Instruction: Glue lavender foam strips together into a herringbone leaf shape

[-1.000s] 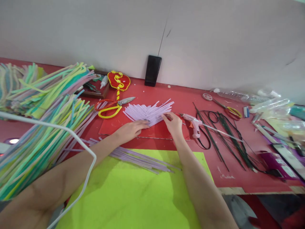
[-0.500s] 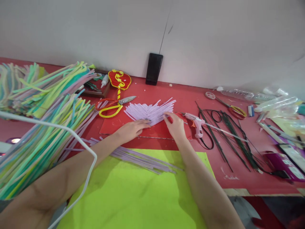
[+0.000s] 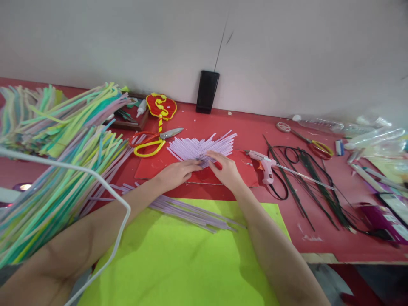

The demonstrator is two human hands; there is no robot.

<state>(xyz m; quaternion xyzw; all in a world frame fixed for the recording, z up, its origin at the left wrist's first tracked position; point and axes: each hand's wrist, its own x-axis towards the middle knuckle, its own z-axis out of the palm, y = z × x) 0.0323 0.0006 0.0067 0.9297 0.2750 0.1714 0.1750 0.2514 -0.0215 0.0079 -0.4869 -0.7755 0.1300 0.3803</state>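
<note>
Lilac pipe cleaners (image 3: 188, 148) lie in slanting rows that meet in a V, forming a fan on a red board (image 3: 153, 168). My left hand (image 3: 178, 173) holds the fan's lower point, its fingers closed together there. From the right, my right hand (image 3: 225, 170) grips the same rows near the middle with thumb and fingers; the fingertips partly cover the strands. More loose lilac pipe cleaners (image 3: 191, 214) lie across the yellow-green sheet (image 3: 191, 263), close to my forearms. Scissors (image 3: 149, 144) with red and yellow handles rest left of the fan.
A pink glue gun (image 3: 264, 165) with a glue stick lies right of the board, beside dark green stems (image 3: 309, 182). Bundles of coloured pipe cleaners (image 3: 73, 178) fill the left side. A white cable (image 3: 108, 182) crosses my left forearm. A phone (image 3: 207, 91) leans on the wall.
My right hand has moved left along the lilac rows, from their right side to near the middle, close to my left hand. My left hand stays at the lower point.
</note>
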